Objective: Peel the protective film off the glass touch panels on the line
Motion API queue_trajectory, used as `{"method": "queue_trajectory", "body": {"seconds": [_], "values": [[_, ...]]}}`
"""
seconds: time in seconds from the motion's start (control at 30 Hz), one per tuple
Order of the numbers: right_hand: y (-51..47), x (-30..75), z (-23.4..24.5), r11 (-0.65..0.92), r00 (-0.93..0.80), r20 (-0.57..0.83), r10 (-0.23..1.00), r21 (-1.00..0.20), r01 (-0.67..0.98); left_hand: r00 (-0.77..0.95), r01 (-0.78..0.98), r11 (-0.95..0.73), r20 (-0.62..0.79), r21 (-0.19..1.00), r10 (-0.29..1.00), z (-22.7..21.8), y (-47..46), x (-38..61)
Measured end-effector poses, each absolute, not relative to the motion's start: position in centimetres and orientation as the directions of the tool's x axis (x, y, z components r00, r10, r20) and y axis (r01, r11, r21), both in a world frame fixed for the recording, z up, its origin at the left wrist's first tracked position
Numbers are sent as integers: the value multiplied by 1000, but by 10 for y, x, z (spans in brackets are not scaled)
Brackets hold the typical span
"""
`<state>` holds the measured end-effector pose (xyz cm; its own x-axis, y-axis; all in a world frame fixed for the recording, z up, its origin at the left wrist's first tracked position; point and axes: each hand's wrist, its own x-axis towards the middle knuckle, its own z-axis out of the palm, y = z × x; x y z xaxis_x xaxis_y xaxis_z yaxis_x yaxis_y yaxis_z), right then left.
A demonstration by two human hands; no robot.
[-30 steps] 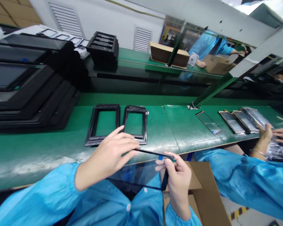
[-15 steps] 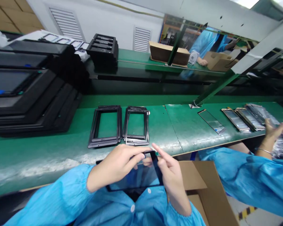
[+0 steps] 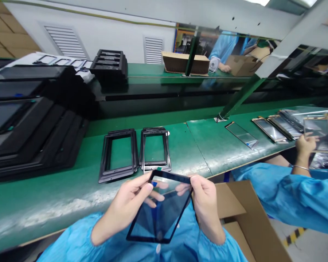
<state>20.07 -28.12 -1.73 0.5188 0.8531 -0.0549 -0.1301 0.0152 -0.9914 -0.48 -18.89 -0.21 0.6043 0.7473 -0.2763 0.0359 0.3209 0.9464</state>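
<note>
Between my hands is a clear glass touch panel (image 3: 164,214) with a black border, tilted upright over my lap. My left hand (image 3: 123,202) pinches its upper left corner by a small blue tab (image 3: 154,184), and some fingers show through the glass behind it. At the upper right corner my right hand (image 3: 206,198) is closed on the panel, thumb in front and fingers behind. Just beyond, a stack of black frames (image 3: 102,169) lies on the green bench (image 3: 180,145), beside a second stack of thinner frames (image 3: 142,149).
Black trays (image 3: 62,145) with panels are piled high at left. A single glass panel (image 3: 242,134) lies right of a green post (image 3: 235,96). A co-worker's hand (image 3: 306,145) holds another panel at far right. An open cardboard box (image 3: 251,214) stands below the bench edge.
The touch panel has turned from lying sideways to standing lengthwise, and my hands have moved to its two upper corners. The co-worker has lifted a panel. The view has shifted slightly.
</note>
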Motion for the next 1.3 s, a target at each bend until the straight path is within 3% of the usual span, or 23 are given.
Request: {"method": "queue_trajectory", "body": {"seconds": [0.1,0.2,0.27,0.33,0.4,0.5,0.6,0.77,1.07,1.2,1.3], "values": [[-282,202,-9,19,525,-29,850,-996,-84,616,91,270,-267,959,741,2,-185,-9],[-279,200,-1,5,451,-4,893,-1000,-21,679,187,26,-148,982,719,12,-175,-11],[-275,194,4,-4,309,19,951,-997,73,774,249,-199,-71,948,629,20,-168,-10],[-272,190,4,26,197,54,979,-989,143,865,278,-331,-85,901,494,25,-165,-8],[-271,194,1,72,264,116,958,-983,169,878,308,-276,-160,911,450,26,-164,-6],[-277,218,-11,76,537,190,822,-971,226,740,308,58,-278,950,612,24,-166,-10],[-287,239,-28,17,577,74,814,-994,104,567,182,242,-303,953,766,21,-168,-16],[-293,229,-34,-19,557,-138,819,-977,-214,484,96,249,-264,964,834,13,-168,-21],[-295,220,-30,-2,604,-194,773,-952,-305,474,71,281,-281,957,835,15,-165,-24],[-276,222,-45,164,704,-167,691,-912,-377,575,-236,286,-104,929,812,10,-167,-19],[-237,208,-56,268,648,-84,757,-865,-424,514,-351,183,26,918,857,9,-163,-6]]}}
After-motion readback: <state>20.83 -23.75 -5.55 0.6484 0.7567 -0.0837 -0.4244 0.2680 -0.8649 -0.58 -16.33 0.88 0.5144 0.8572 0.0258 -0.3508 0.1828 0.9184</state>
